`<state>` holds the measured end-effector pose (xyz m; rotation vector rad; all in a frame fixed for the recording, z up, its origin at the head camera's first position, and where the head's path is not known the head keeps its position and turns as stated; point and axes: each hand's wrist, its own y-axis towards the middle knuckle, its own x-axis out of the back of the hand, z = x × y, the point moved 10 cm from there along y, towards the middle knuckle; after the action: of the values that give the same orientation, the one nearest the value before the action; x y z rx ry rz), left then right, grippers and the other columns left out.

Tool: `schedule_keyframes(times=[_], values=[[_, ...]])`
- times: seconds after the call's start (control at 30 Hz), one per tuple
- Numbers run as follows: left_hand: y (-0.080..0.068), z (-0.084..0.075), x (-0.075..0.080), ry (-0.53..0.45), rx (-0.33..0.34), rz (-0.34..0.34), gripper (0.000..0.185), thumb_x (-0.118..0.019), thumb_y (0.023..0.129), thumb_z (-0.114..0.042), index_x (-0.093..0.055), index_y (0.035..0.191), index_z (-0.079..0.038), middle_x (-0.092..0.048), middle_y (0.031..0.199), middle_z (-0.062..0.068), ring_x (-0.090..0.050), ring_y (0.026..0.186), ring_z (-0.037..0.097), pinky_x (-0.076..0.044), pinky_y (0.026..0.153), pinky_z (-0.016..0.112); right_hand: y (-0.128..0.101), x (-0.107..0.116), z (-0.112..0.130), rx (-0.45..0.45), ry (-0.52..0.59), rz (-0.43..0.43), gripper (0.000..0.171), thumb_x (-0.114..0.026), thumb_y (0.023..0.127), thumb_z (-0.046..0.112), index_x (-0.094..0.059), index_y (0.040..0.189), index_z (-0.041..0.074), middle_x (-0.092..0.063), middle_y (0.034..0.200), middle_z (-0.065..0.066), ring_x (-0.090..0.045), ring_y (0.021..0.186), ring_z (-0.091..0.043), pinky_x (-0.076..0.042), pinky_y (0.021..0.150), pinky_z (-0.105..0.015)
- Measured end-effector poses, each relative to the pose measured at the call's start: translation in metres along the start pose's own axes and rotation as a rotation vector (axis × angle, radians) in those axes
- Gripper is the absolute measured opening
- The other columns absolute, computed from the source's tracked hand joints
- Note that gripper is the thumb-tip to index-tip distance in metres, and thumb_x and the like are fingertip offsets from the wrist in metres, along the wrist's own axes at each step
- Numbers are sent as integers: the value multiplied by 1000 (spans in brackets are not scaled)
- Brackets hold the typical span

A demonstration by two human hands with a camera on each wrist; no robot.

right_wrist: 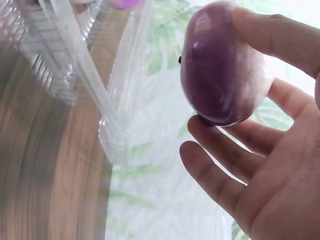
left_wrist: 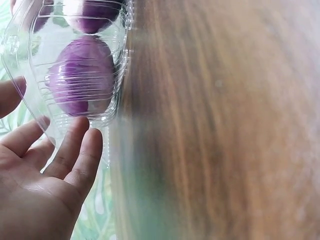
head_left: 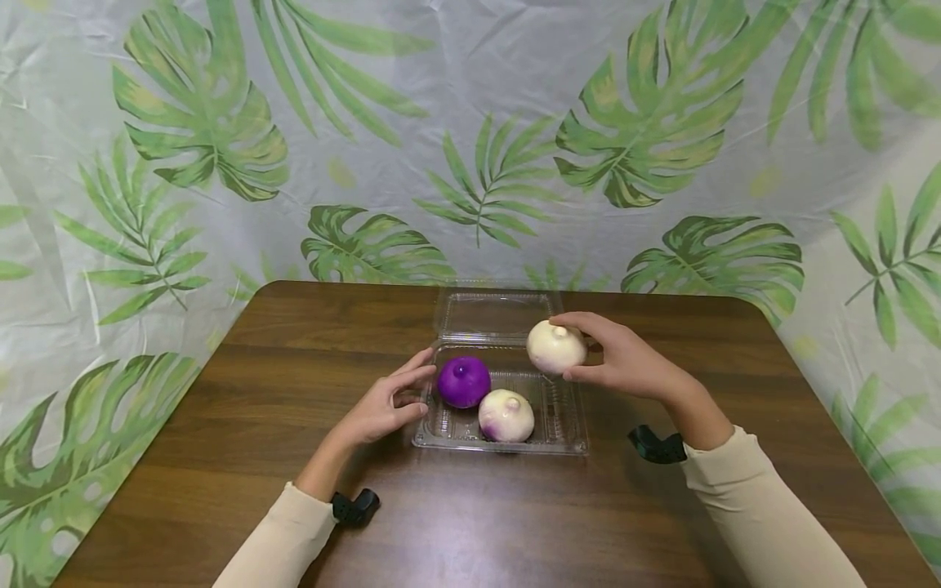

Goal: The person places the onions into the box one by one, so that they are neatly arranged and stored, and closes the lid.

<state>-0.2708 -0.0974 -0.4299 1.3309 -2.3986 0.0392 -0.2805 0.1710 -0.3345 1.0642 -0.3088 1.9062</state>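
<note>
A white-and-purple turnip [head_left: 556, 347] is gripped by my right hand [head_left: 625, 359], thumb on one side and fingers on the other, held above the right side of a clear plastic clamshell box [head_left: 500, 447]. In the right wrist view the purple underside of this turnip [right_wrist: 215, 70] shows, with a small dark tip. Inside the box lie an all-purple turnip [head_left: 464, 382] at the left and another white-and-purple turnip [head_left: 506, 416] near the front. My left hand [head_left: 385, 404] rests at the box's left edge, fingers loosely spread and fingertips right at its wall.
The box's clear lid [head_left: 500, 314] lies folded open toward the back edge of the brown wooden table [head_left: 294, 351]. Behind the table hangs a leaf-patterned cloth [head_left: 485, 180]. A black wrist device [head_left: 657, 445] sits at the right sleeve, another [head_left: 356, 508] at the left.
</note>
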Motion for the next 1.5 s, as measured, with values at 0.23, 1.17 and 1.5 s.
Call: schedule_keyframes(times=[0.23,1.17,1.5], values=[[0,1,0,-1,1,0,63,-62,87,5,-39,145,12,-18,166,18,-44,137,47,-52,103,50,4,-7,3,0,32,16,68,-80,82,13,-49,142,8,-52,142,-17,-56,117,-32,-57,89,-52],[0,2,0,-24,-11,-8,62,-62,85,8,-41,144,13,-18,166,19,-46,134,48,-53,103,46,7,-16,-5,-21,-2,11,71,-82,79,10,-49,143,5,-53,142,-20,-56,118,-33,-57,89,-49],[0,3,0,-17,-4,-10,63,-62,85,8,-41,144,12,-18,166,18,-46,134,47,-56,100,39,6,-25,-15,-54,-5,28,71,-81,80,11,-49,143,4,-54,141,-20,-57,116,-33,-58,87,-44]])
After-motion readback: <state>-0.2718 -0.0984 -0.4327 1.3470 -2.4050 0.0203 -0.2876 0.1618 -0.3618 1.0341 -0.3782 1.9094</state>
